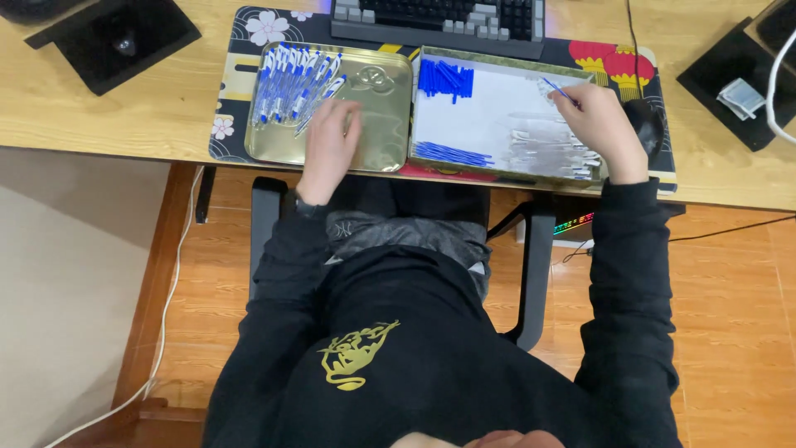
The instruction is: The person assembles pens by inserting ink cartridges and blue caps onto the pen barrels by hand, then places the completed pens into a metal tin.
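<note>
Right hand [603,124] pinches a thin blue refill [560,91] over the white-lined tray [497,108], just above the clear barrels [551,149]. Left hand [330,145] lies loosely open and holds nothing, left of that tray on the gold lid [377,108], fingertips touching the assembled pens [294,87]. Looks mid-assembly; threading refill into barrel needs careful aim.

The left hand [329,148] rests flat in a gold tray [383,124] beside a heap of assembled pens [292,87]; the right hand [603,126] pinches a blue refill [559,90] over a white-lined box [489,112]; both sit on the worktop [108,116].
</note>
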